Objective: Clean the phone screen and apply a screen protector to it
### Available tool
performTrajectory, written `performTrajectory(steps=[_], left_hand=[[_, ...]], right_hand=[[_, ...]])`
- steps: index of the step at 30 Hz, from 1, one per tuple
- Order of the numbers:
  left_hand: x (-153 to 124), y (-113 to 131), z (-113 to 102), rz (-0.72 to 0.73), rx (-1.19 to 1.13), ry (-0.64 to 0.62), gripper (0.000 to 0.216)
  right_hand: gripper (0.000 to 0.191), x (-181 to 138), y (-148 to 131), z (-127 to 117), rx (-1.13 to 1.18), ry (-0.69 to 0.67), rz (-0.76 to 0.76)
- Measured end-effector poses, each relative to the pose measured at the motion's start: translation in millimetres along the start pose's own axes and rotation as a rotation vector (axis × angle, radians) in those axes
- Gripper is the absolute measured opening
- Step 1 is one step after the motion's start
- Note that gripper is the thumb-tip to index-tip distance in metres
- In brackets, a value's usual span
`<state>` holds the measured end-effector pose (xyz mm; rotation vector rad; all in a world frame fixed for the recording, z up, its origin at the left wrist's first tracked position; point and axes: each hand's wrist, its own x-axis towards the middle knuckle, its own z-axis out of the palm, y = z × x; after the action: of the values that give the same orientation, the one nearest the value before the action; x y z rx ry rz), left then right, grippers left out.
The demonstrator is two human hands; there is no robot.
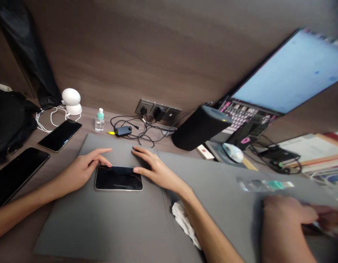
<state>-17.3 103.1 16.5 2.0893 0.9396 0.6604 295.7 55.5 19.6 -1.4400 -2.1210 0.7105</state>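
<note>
A phone (119, 178) with a dark screen and a pale edge lies flat on the grey mat (108, 219). At its upper left corner is my left hand (85, 168), fingers stretched over the mat and one fingertip at the phone's edge. My right hand (155, 168) rests at the upper right corner with its thumb on the phone and the other fingers spread on the mat beyond. Neither hand grips anything. A crumpled white tissue (184, 223) lies partly under my right forearm.
Two dark phones (61, 135) lie at the left near a black bag (10, 120). Behind stand a small spray bottle (99, 120), a white camera (72, 100), tangled cables (147, 129) and a black cylinder (200, 128). At right, another person's blurred hands (289, 210) work near a lying bottle (264, 185).
</note>
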Motion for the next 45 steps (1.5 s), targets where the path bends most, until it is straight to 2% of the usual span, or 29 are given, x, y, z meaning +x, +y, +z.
performTrajectory(steps=[3,7,16,24,30,40,45], left_hand=[[3.4,1.2,-4.1,-0.025,-0.02,0.03,0.042],[4.3,6.0,-9.5,-0.044,0.077,-0.032,0.045],[12.7,11.5,-9.5,-0.059,0.152,-0.081,0.057],[11.2,13.8,-26.8,-0.083,0.049,-0.219,0.054],[10.1,18.7,-26.3,-0.126,-0.071,-0.183,0.049],[7.2,19.2,-12.0,-0.093,0.083,-0.144,0.055],[6.6,23.0,-17.7,-0.081,0.063,-0.207,0.052]], right_hand=[[0.053,1.2,1.3,1.5,0.05,0.021,-0.009],[0.047,4.2,0.6,-3.1,0.044,0.061,-0.045],[0.047,5.0,-4.4,-2.9,-0.087,0.061,-0.082],[0.049,4.7,-3.6,-4.1,-0.129,0.064,-0.112],[0.051,3.2,-1.3,-0.7,-0.135,0.076,-0.128],[0.053,2.2,-0.1,0.3,-0.149,0.066,-0.141],[0.053,2.0,-1.4,-0.6,-0.161,0.053,-0.123]])
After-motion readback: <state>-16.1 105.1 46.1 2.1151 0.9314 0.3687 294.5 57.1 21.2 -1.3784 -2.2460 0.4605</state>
